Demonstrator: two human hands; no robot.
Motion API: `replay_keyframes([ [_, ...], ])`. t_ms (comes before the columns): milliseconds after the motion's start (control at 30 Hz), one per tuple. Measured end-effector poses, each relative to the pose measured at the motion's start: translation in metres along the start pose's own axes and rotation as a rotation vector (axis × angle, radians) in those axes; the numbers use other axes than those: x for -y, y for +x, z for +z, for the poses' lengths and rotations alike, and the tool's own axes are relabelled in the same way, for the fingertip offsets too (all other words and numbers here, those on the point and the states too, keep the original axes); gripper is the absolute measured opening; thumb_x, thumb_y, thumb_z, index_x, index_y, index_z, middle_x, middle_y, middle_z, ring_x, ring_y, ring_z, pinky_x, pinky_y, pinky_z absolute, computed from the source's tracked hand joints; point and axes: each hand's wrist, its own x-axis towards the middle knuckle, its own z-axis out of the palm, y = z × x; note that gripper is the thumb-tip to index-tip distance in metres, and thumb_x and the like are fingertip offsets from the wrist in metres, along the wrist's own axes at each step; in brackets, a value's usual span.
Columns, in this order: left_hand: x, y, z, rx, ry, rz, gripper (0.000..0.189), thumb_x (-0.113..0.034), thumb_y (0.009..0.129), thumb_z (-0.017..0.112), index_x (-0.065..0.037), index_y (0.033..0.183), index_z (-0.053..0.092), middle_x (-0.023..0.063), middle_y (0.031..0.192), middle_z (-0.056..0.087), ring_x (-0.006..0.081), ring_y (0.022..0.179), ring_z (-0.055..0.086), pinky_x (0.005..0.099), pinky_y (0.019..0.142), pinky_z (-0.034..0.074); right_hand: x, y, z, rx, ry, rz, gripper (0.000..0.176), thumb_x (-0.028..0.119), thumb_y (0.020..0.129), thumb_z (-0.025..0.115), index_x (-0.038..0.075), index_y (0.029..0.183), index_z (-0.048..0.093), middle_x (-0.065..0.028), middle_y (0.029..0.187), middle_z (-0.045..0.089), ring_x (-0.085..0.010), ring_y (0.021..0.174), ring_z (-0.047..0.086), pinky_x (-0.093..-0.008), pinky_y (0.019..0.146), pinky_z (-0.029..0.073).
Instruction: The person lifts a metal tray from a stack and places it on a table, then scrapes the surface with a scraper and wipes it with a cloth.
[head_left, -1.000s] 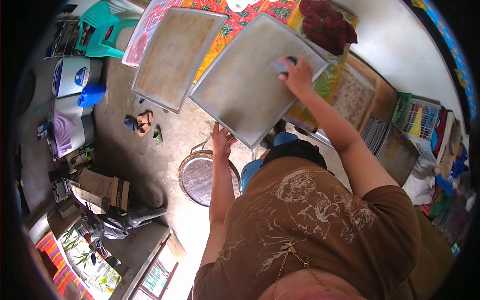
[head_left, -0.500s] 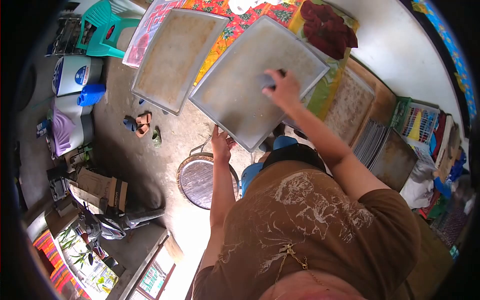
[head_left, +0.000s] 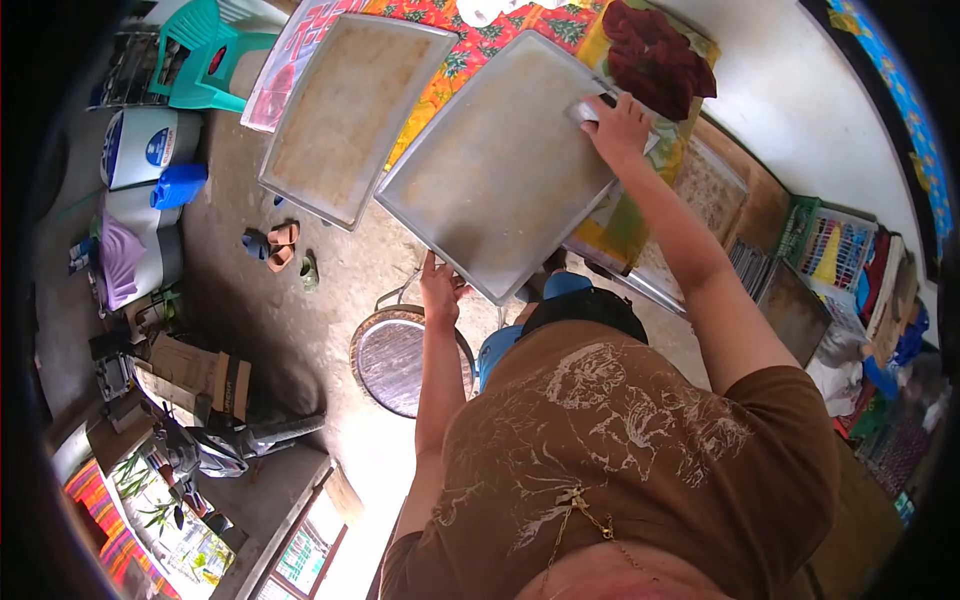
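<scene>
Two hands on the tray (head_left: pixel 480 180) — right hand (head_left: pixel 620 128) pinching a pad (head_left: pixel 584 110) at its far corner, left hand (head_left: pixel 440 290) spread at its near edge — mid-wipe, seemingly; next stroke needs bracing.

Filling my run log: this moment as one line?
right hand: grey pad pressed at far corner of tray | left hand: on its near edge | beside: second tray on floral cloth

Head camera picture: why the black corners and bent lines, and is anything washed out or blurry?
Head view: a fisheye lens leaves black corners and bows the tray edges; daylight washes the floor low in the frame to white; the right hand pressing a grey pad looks sharp, no motion blur evident.
</scene>
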Motion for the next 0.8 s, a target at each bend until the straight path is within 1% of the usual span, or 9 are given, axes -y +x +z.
replay_keyframes([
  [133, 0.006, 0.004, -0.007, -0.001, 0.001, 0.008, 0.063, -0.003, 0.091, 0.045, -0.011, 0.148, 0.021, 0.0099, 0.096, 0.065, 0.0173, 0.064, 0.064, 0.0268, 0.045, 0.055, -0.014, 0.042, 0.005, -0.077, -0.021, 0.156, 0.041, 0.041, 0.074, 0.072, 0.036, 0.113, 0.06, -0.0087, 0.103, 0.048, -0.0297, 0.096, 0.049, -0.0442, 0.079, 0.039],
  [200, 0.014, 0.009, -0.014, 0.011, 0.011, 0.012, 0.061, -0.003, 0.091, 0.043, -0.012, 0.148, 0.022, 0.0095, 0.102, 0.064, 0.0166, 0.066, 0.064, 0.0288, 0.048, 0.057, -0.003, 0.039, 0.007, -0.071, -0.015, 0.091, 0.039, 0.04, 0.074, 0.072, 0.037, 0.112, 0.061, -0.0085, 0.103, 0.049, -0.0299, 0.096, 0.05, -0.0444, 0.081, 0.039],
  [267, 0.011, 0.007, -0.009, 0.012, 0.02, 0.027, 0.061, -0.004, 0.092, 0.043, -0.012, 0.148, 0.021, 0.0091, 0.099, 0.063, 0.0166, 0.065, 0.063, 0.0285, 0.048, 0.057, 0.024, 0.023, 0.003, -0.015, 0.006, 0.016, 0.04, 0.04, 0.074, 0.072, 0.038, 0.112, 0.061, -0.0084, 0.102, 0.049, -0.0302, 0.097, 0.05, -0.0445, 0.082, 0.039],
  [300, 0.01, 0.006, -0.007, 0.006, 0.023, 0.025, 0.061, -0.004, 0.092, 0.043, -0.012, 0.148, 0.022, 0.009, 0.099, 0.063, 0.0167, 0.065, 0.063, 0.0287, 0.048, 0.057, 0.036, 0.012, 0.011, -0.107, 0.013, -0.076, 0.039, 0.04, 0.074, 0.072, 0.038, 0.111, 0.061, -0.0085, 0.102, 0.05, -0.0304, 0.098, 0.049, -0.0446, 0.083, 0.039],
  [400, 0.007, 0.001, -0.006, -0.022, 0.031, 0.015, 0.06, -0.004, 0.092, 0.043, -0.012, 0.148, 0.023, 0.0088, 0.098, 0.063, 0.0173, 0.065, 0.063, 0.0288, 0.048, 0.056, 0.034, 0.012, 0.017, -0.073, 0.098, -0.143, 0.039, 0.04, 0.073, 0.073, 0.037, 0.111, 0.061, -0.0084, 0.104, 0.05, -0.0305, 0.099, 0.049, -0.0445, 0.083, 0.039],
  [433, 0.008, 0.002, -0.006, -0.03, 0.032, 0.014, 0.06, -0.004, 0.092, 0.043, -0.012, 0.148, 0.023, 0.0087, 0.098, 0.064, 0.0176, 0.066, 0.063, 0.0287, 0.048, 0.056, 0.03, 0.027, 0.003, -0.042, -0.028, -0.064, 0.04, 0.04, 0.073, 0.073, 0.035, 0.11, 0.061, -0.0078, 0.104, 0.05, -0.0297, 0.1, 0.05, -0.0443, 0.082, 0.039],
  [533, 0.011, 0.004, -0.007, -0.035, -0.025, 0.024, 0.064, -0.002, 0.092, 0.044, -0.01, 0.149, 0.017, 0.01, 0.094, 0.065, 0.0171, 0.064, 0.064, 0.0272, 0.045, 0.054, 0.015, 0.063, 0.004, -0.051, -0.038, 0.11, 0.04, 0.039, 0.073, 0.074, 0.036, 0.111, 0.061, -0.0072, 0.105, 0.05, -0.0287, 0.1, 0.05, -0.044, 0.082, 0.039],
  [700, 0.011, 0.005, -0.005, -0.031, 0.029, 0.029, 0.061, -0.004, 0.092, 0.043, -0.011, 0.148, 0.022, 0.0087, 0.095, 0.065, 0.0177, 0.067, 0.064, 0.0271, 0.047, 0.053, 0.034, 0.044, 0.015, -0.09, -0.073, -0.169, 0.039, 0.037, 0.075, 0.073, 0.034, 0.112, 0.061, -0.0067, 0.103, 0.05, -0.0286, 0.099, 0.05, -0.0435, 0.082, 0.04],
  [800, 0.006, 0.002, -0.005, -0.011, 0.044, 0.031, 0.059, -0.005, 0.092, 0.043, -0.011, 0.148, 0.024, 0.008, 0.095, 0.065, 0.0176, 0.069, 0.064, 0.0271, 0.049, 0.053, 0.012, 0.071, 0.009, -0.068, -0.035, 0.049, 0.039, 0.037, 0.076, 0.073, 0.035, 0.113, 0.061, -0.0061, 0.104, 0.05, -0.0277, 0.1, 0.05, -0.0431, 0.082, 0.04],
])
